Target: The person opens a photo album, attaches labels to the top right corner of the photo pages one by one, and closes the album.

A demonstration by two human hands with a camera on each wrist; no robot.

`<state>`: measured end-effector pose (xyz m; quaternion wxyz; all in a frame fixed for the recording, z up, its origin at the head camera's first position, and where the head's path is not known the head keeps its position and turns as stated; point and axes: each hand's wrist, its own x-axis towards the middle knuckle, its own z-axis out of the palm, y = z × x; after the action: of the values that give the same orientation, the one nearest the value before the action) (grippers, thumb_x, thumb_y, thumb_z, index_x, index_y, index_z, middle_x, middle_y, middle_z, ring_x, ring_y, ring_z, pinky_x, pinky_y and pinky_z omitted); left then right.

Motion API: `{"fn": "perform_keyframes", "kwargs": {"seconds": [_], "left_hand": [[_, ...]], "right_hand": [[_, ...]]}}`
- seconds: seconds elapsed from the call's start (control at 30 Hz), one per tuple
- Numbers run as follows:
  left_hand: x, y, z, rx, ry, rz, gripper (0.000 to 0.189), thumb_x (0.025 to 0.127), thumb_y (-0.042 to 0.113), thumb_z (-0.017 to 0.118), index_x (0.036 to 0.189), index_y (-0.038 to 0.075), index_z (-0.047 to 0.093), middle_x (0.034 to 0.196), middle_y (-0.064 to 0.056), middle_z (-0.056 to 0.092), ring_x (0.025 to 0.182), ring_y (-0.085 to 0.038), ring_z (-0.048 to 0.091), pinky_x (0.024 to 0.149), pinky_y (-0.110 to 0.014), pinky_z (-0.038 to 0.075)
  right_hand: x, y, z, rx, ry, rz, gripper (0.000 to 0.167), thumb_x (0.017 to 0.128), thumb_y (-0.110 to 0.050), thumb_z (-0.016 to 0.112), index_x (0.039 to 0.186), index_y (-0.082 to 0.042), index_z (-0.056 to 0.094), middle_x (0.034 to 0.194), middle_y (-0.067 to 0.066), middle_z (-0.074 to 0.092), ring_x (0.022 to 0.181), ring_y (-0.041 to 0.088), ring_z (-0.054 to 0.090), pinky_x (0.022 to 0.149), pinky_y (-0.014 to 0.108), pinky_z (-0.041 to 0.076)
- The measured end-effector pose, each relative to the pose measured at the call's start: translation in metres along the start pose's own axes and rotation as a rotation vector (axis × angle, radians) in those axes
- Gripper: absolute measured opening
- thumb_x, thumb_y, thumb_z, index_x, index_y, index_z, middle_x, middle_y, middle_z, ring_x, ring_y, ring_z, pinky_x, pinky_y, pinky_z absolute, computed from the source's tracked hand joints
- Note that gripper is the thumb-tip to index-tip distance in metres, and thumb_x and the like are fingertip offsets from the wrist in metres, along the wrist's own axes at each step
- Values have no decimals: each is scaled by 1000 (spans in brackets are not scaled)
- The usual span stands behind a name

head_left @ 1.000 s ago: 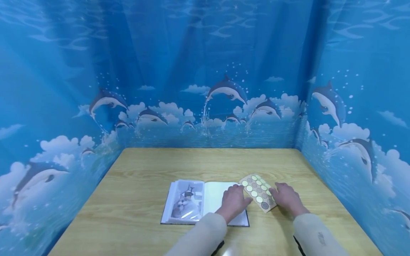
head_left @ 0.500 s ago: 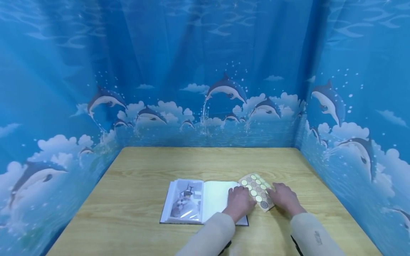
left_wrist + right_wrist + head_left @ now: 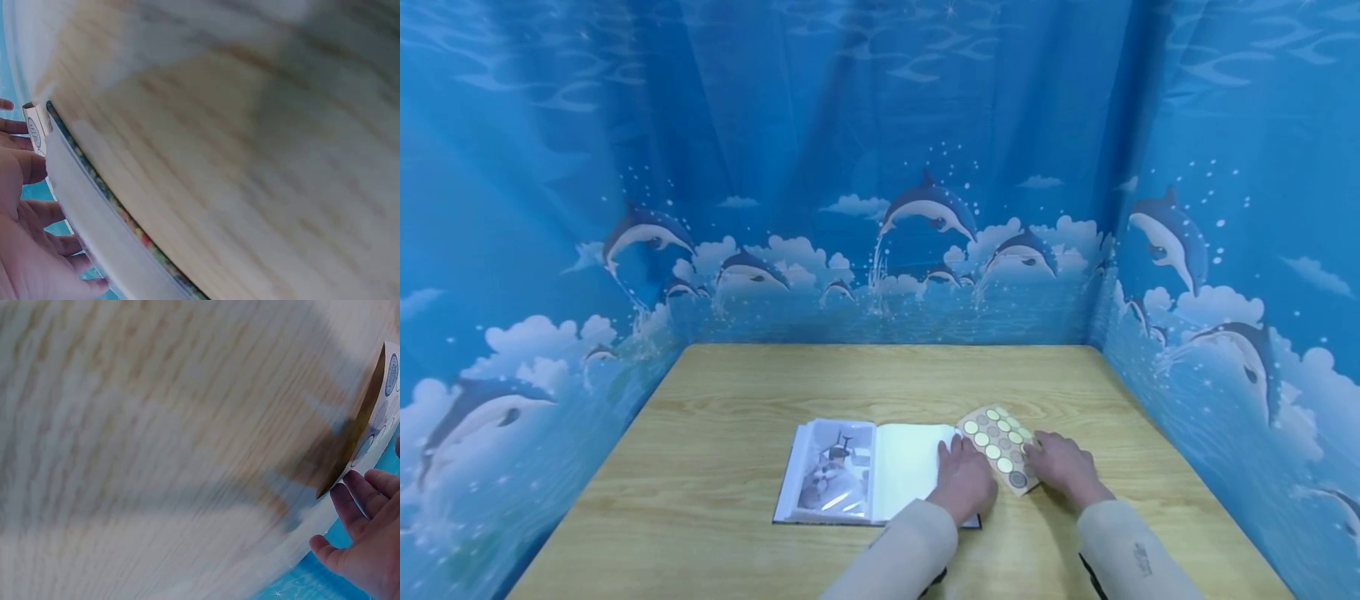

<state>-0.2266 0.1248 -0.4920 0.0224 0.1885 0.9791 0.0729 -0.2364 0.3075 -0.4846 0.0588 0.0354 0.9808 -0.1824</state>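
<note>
An open photo album lies on the table, its left pocket holding a photo of a pale furry animal and its right page white. My left hand rests on the right side of that page, fingers spread and loosely bent. Just to the right is a sticker sheet with rows of round stickers, set at a slant against the album's edge. My right hand pinches the sheet's right edge, thumb on top. In the right wrist view, the sheet is tilted off the table and its brown underside shows.
The wood-grain table runs back to a blue dolphin-print curtain, which also encloses the left and right sides. Bare tabletop shows behind and to the left of the album.
My left hand has shifted right across the white page to the album's right edge. The right hand has moved only slightly and keeps to the sheet's right edge.
</note>
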Motion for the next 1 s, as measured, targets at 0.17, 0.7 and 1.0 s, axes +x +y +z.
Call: {"fn": "perform_keyframes", "kwargs": {"seconds": [0.17,0.7,1.0], "left_hand": [[-1,0,-1,-18,-46,-8,45,93,31,56,131,10,63,155,-13,37,147,-29,25,120,-51,17],[0,-4,-3,-95,-62,38,53,99,37,44,150,22,45,158,-5,35,149,-29,20,118,-60,11],[4,-5,-7,-358,-72,14,60,100,32,45,155,14,32,157,3,36,148,-23,23,119,-58,0]], "right_hand": [[-2,-3,-3,41,6,-1,55,104,-31,37,139,12,45,137,35,48,126,57,42,98,74,31],[-4,-13,-5,183,14,-14,52,104,-33,40,132,8,55,135,32,53,126,54,44,104,68,34],[-3,-14,-3,245,18,-17,50,104,-30,43,130,12,55,133,33,53,125,53,45,105,64,36]]}}
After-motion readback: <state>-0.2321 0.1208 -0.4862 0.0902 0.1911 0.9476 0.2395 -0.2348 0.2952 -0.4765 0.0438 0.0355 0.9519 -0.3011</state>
